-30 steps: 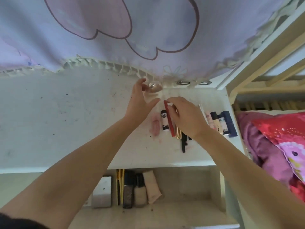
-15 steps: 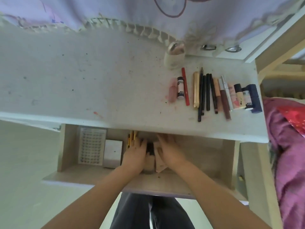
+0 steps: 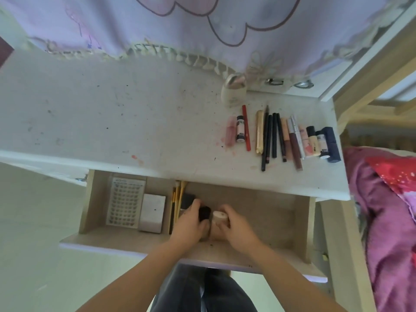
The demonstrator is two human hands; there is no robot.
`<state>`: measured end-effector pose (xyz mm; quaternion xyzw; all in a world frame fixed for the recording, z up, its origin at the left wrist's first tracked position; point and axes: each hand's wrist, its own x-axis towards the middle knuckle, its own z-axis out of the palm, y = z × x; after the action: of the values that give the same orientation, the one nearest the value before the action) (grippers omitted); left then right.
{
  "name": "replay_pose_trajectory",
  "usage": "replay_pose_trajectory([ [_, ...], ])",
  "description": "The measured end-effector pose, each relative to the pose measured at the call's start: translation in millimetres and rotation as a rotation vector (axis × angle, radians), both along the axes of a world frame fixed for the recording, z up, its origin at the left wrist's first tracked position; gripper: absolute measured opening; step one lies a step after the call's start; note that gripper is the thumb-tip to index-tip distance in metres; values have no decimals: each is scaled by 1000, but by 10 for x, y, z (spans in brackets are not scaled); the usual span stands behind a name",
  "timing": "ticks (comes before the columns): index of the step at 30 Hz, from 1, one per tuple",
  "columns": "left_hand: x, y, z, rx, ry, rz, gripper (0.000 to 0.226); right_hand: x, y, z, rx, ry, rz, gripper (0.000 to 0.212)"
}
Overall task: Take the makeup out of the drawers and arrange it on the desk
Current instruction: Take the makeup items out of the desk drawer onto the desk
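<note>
Below the white desk, the open drawer holds both hands: the left hand grips a black-capped bottle, the right hand a beige tube. Gold-handled brushes lie beside them; lipsticks and pencils line the desk.

On the counter I count one red pencil, one gold tube, four thin black pencils and one egg-shaped white bottle. At the right end of the row stands one dark blue lipstick case. The other tubes in the row lie too close together to count. In the open drawer there is one sheet of stickers, one white box and about three gold-handled brushes. Two hands are in the drawer.
</note>
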<state>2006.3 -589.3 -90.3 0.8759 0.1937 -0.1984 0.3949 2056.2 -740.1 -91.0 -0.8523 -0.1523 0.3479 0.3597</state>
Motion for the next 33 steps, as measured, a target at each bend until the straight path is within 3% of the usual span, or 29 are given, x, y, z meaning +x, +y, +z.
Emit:
replay_pose_trajectory([
  [4,-108,112,224,-50,-49,-3,48,130,-136,193,-38,-110,65,24],
  [7,-44,325,608,-72,-197,71,39,315,-128,362,-147,-139,226,39],
  [12,311,710,1310,-192,-335,182,40,274,71,283,-389,57,564,55],
  [18,877,987,1639,-147,-556,68,36,225,9,-3,-629,-376,797,36],
  [21,1215,994,1696,-159,-642,69,35,303,-61,-143,-663,-447,715,48],
  [26,1600,1034,1773,-224,-718,166,32,141,-42,-122,-621,-182,648,32],
  [30,1745,1125,1784,-225,-713,185,30,133,170,307,-356,-14,425,11],
  [33,1872,1204,1797,-196,-699,172,30,427,336,893,-136,42,214,23],
])
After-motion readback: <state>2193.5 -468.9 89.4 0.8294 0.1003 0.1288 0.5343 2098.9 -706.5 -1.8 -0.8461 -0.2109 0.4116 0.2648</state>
